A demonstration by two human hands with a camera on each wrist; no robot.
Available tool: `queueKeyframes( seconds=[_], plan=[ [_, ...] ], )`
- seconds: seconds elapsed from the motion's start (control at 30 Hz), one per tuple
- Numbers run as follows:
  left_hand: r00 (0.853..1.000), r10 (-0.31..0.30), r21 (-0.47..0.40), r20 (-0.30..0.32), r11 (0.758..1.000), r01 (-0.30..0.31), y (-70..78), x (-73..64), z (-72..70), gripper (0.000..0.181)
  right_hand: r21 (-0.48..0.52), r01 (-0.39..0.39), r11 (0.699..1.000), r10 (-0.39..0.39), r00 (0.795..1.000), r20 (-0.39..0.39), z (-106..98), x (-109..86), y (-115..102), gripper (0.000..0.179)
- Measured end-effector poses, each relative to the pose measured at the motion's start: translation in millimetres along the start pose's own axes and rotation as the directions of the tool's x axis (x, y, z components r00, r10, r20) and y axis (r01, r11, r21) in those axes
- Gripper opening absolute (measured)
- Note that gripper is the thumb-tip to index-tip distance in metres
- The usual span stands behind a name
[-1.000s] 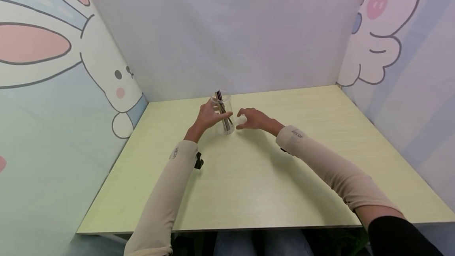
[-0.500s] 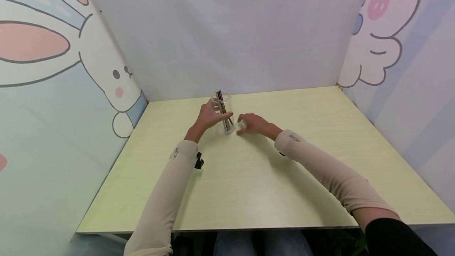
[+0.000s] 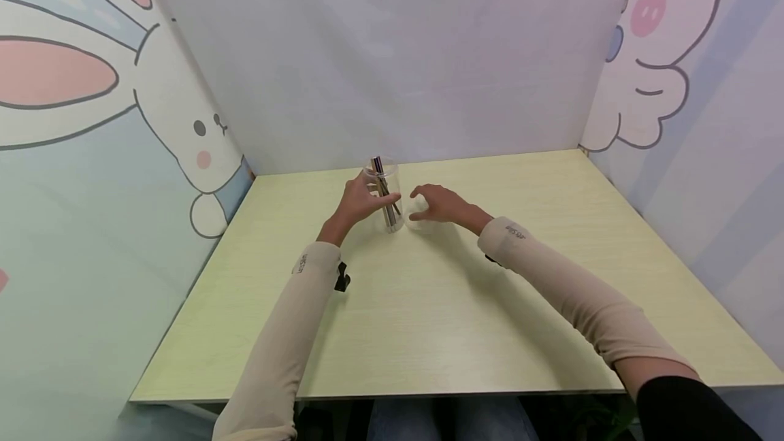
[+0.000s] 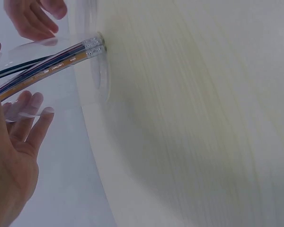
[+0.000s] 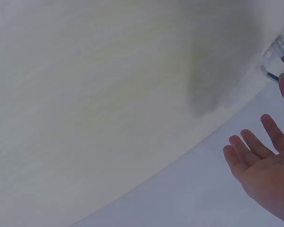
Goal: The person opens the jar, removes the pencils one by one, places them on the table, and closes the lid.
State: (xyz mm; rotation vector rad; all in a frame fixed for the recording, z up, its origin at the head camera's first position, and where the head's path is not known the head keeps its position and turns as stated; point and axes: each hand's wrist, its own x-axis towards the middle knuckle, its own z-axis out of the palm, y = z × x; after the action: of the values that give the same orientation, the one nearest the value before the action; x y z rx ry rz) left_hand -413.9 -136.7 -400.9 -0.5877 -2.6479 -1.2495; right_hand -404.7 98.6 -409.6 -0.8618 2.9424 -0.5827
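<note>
My left hand point(image 3: 361, 199) grips a tall clear plastic cup point(image 3: 393, 167) near the back of the table, thumb across its near side. Several pencils point(image 4: 61, 61) lean together inside it, one orange and others dark, their metal ends down at the cup's base. To the right of the cup, my right hand point(image 3: 444, 203) hovers low with thumb and fingers apart in a C shape. In the right wrist view the fingers point(image 5: 246, 146) are spread and relaxed. Beside the cup's base, a clear curved shape point(image 4: 86, 14) shows near the right hand; I cannot tell what it is.
The pale wooden table point(image 3: 416, 312) runs back to a light grey wall point(image 3: 392, 53). Side walls with a cartoon rabbit point(image 3: 177, 114) and a pink-nosed animal point(image 3: 649, 60) flank it. The table's front edge lies close to the person's legs.
My right hand dipped slightly toward the table half a second ago and is now raised again, its thumb and fingers a little wider apart. The left hand and the cup stay put.
</note>
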Motion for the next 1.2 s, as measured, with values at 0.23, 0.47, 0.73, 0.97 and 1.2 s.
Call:
queueKeyframes(
  seconds=[0.23, 0.47, 0.73, 0.97, 1.2],
  plan=[
    [1.000, -0.005, 0.001, 0.008, 1.000, 0.005, 0.3, 1.6, 0.6, 0.079, 0.003, 0.049, 0.999, -0.048, 0.996, -0.080, -41, 7.3, -1, 0.060],
    [1.000, 0.018, -0.014, 0.014, 1.000, -0.018, -1.2, 2.0, -0.6, 0.079, -0.016, 0.117, 0.993, -0.118, 0.981, -0.154, -75, 8.8, -23, 0.059],
    [1.000, 0.021, -0.021, 0.018, 1.000, -0.021, -4.7, 0.4, -1.1, 0.083, -0.045, 0.223, 0.974, -0.228, 0.953, -0.201, -82, 8.9, -53, 0.056],
    [0.999, 0.040, 0.035, 0.002, 0.999, -0.040, -4.9, -0.6, -1.7, 0.090, -0.014, 0.321, 0.947, -0.316, 0.925, -0.208, -73, 12.1, -66, 0.050],
    [0.998, 0.062, 0.046, 0.001, 0.997, -0.062, -2.7, -1.5, -2.7, 0.087, 0.006, 0.353, 0.936, -0.343, 0.914, -0.217, -64, 12.4, -69, 0.042]
  ],
)
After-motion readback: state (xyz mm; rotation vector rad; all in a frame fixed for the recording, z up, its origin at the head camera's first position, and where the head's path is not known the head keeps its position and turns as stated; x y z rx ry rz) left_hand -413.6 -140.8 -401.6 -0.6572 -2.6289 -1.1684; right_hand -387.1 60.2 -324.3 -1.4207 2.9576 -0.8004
